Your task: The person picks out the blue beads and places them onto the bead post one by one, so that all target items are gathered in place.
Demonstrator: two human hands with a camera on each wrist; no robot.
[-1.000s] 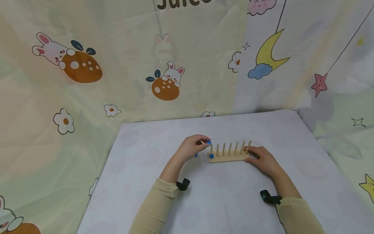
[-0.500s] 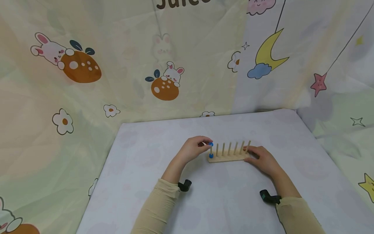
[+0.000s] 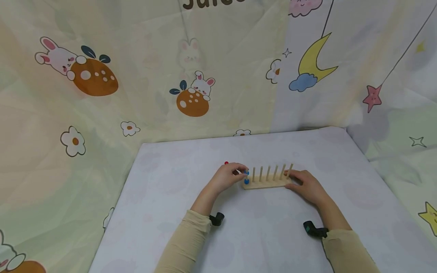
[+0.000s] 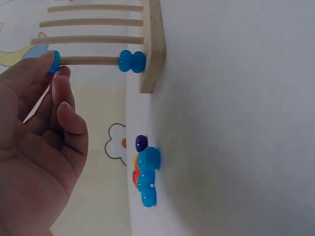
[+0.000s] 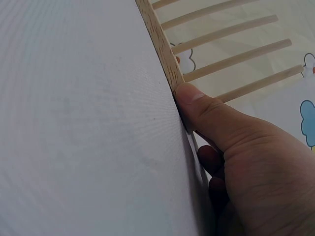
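My left hand (image 3: 223, 177) pinches a blue bead (image 4: 56, 61) between thumb and fingertips. The bead is at the upper part of the leftmost peg (image 4: 88, 60) of a wooden peg board (image 3: 268, 184). At that peg's foot sit blue beads (image 4: 131, 61), against the base. The other pegs visible in the views are bare. With its thumb on the front edge, my right hand (image 3: 308, 185) grips the right end of the board; its other fingers are partly hidden behind.
Left of the board, loose blue beads (image 4: 148, 179) lie on the white tabletop (image 3: 266, 227) beside a purple bead (image 4: 141, 143); the left hand mostly hides them in the head view. A red bead (image 3: 226, 163) shows behind that hand. A printed curtain (image 3: 143, 76) hangs behind the table.
My left hand has moved a little right and down, bringing the blue bead from beside the leftmost peg's tip down onto it. A red bead has come into sight. My right hand stays put.
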